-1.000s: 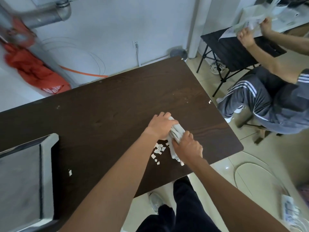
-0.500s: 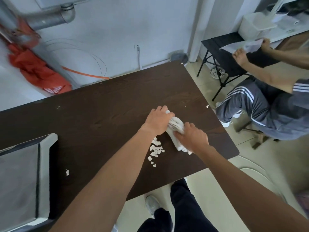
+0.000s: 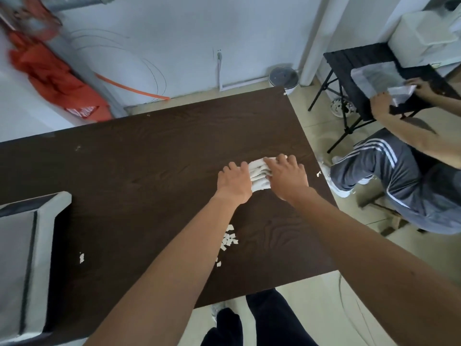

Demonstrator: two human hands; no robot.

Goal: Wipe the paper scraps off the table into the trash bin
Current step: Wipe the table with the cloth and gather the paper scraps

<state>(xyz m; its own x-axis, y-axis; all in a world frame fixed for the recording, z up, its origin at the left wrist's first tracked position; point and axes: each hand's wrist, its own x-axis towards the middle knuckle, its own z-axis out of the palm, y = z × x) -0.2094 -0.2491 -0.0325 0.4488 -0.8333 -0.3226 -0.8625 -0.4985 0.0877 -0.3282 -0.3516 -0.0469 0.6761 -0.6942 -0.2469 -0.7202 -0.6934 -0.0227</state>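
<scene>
Here, your left hand (image 3: 233, 182) & right hand (image 3: 287, 177) press flat on the bunched cloth (image 3: 258, 174); the scrap pile (image 3: 229, 239) lies toward you, nearer your left; bin not identifiable.

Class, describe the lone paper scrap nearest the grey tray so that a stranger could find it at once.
Start at the dark wooden table and find the grey tray at its left end. Just right of it lies one white scrap, alone, far from the cluster of scraps.
</scene>
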